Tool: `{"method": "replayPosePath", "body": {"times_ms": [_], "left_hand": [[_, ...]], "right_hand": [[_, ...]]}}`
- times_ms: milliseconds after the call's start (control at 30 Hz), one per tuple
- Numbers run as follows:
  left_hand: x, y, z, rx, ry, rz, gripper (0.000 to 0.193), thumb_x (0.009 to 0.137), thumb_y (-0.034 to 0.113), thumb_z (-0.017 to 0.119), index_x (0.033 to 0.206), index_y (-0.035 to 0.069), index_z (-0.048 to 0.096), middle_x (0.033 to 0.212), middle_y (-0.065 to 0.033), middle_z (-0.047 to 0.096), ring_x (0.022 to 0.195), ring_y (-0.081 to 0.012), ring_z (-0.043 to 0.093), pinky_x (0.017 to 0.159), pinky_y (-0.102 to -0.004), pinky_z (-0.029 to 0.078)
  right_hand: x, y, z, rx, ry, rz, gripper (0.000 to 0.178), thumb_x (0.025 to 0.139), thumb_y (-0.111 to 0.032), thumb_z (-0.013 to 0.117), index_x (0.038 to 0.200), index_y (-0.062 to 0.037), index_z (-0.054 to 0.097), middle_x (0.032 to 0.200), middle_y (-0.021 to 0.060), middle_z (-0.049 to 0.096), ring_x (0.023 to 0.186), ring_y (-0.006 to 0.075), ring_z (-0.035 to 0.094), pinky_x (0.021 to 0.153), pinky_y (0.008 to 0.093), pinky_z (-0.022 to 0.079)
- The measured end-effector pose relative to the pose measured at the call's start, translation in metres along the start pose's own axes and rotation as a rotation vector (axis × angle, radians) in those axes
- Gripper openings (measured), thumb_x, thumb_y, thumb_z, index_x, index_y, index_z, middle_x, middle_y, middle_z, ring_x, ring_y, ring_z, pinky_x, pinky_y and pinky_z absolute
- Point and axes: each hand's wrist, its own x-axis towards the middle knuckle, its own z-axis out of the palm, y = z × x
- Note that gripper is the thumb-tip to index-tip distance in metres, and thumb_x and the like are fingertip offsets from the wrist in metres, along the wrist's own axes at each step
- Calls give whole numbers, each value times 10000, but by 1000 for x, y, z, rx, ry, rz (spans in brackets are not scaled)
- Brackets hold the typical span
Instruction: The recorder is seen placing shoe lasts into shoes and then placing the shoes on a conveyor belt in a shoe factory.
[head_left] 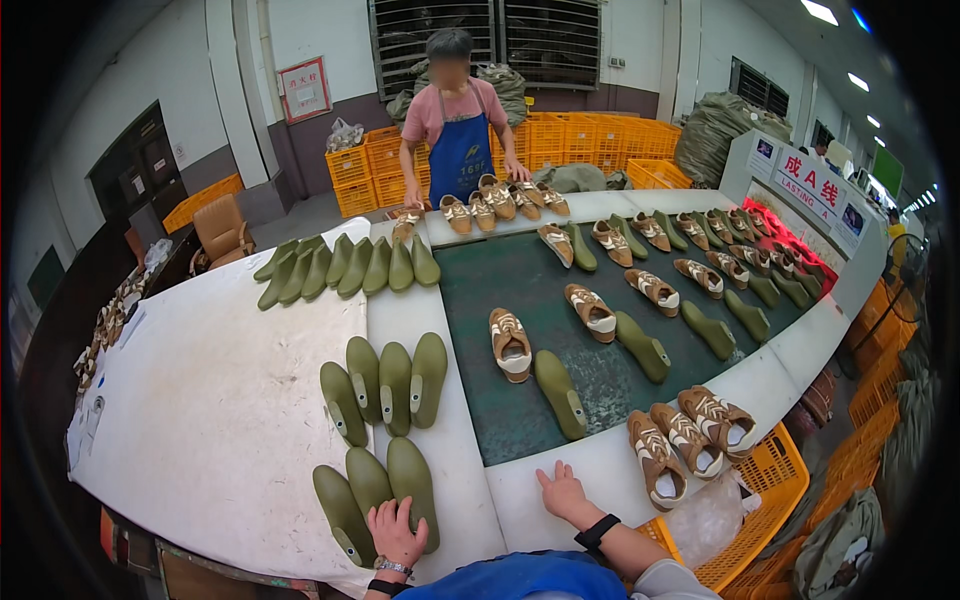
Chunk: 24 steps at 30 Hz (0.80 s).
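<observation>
My left hand (pixel 397 532) is at the near end of a green shoe last (pixel 409 482), its fingers curled over the heel. Two more green lasts (pixel 343 505) lie close beside it on its left. Just beyond, another group of green lasts (pixel 394 383) rests on the white tabletop. My right hand (pixel 562 492) hovers over or rests on the white ledge (pixel 520 482), fingers apart and holding nothing. To its right stand three brown-and-white sneakers (pixel 684 440). On the dark green conveyor belt (pixel 490 420), a sneaker (pixel 511 345) and a green last (pixel 559 393) lie nearest me.
Across the table a co-worker in a blue apron (pixel 460 155) handles sneakers (pixel 497 200). Further lasts (pixel 350 264) line the table's far side. A yellow crate (pixel 775 480) with clear plastic bags (pixel 705 520) stands at my right. Stacked yellow crates (pixel 575 140) are behind the co-worker.
</observation>
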Motion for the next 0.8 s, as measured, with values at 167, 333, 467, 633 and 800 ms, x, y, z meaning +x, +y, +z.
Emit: {"method": "replayPosePath", "body": {"times_ms": [167,333,467,633,800], "left_hand": [[0,-2,0,-4,0,-5,456,681,273,622,1091,86,549,1025,-166,541,1040,-310,479,969,-491,286],[0,-4,3,0,5,1,455,682,276,622,1089,86,550,1023,-165,540,1037,-309,479,967,-494,286],[0,-4,2,1,1,0,460,681,277,623,1092,87,548,1027,-165,538,1040,-311,477,968,-494,286],[-1,-5,3,3,1,8,466,680,277,625,1098,88,544,1031,-166,535,1041,-315,476,968,-493,287],[-1,-7,3,1,3,9,467,676,269,632,1097,88,543,1031,-169,534,1043,-317,475,967,-493,289]], "right_hand": [[2,-2,0,7,-12,4,504,828,-150,417,1332,-135,387,1328,363,271,1200,514,335,894,488,430],[3,-2,5,24,-8,7,492,841,-154,406,1332,-125,379,1341,351,260,1212,495,323,880,514,419],[2,-5,1,1,-5,1,501,834,-149,410,1334,-133,380,1325,367,268,1194,517,336,882,499,432],[3,-4,4,4,5,0,502,832,-151,410,1333,-138,383,1314,380,273,1183,531,343,882,490,439],[9,-4,7,13,-14,-3,499,832,-171,413,1329,-140,390,1322,375,261,1187,509,351,870,492,442]]}}
